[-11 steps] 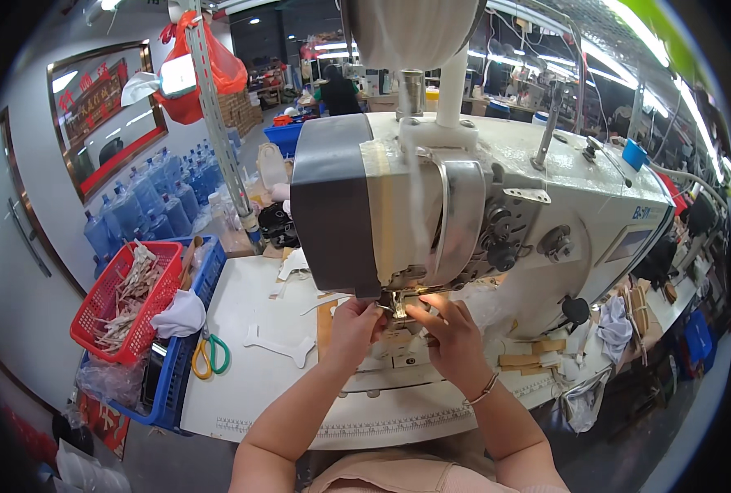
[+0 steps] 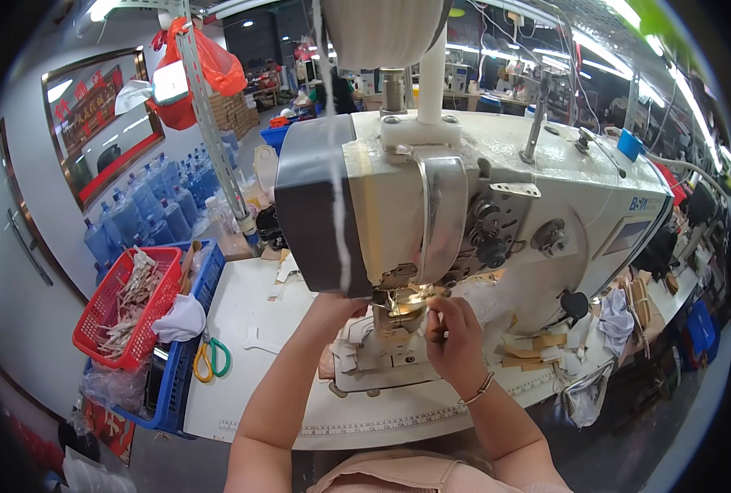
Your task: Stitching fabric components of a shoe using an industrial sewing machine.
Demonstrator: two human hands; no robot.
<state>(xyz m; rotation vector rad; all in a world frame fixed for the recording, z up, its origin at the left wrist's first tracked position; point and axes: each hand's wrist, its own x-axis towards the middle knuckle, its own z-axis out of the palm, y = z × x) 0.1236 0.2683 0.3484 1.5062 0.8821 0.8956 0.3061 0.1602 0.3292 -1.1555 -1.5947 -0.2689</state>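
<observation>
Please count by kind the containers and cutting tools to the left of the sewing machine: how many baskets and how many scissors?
Red basket: 1
Blue basket: 1
Scissors with green and yellow handles: 1
Total: 3

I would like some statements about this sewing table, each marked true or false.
1. Both hands are at the needle area of the sewing machine. True: the left hand and right hand are under its head.
2. The right wrist wears a bracelet. True.
3. The scissors have red handles. False: they are yellow and green.
4. The red basket stands to the person's right. False: it is at the left, beside the table.
5. The red basket holds pale scraps. True.
</observation>
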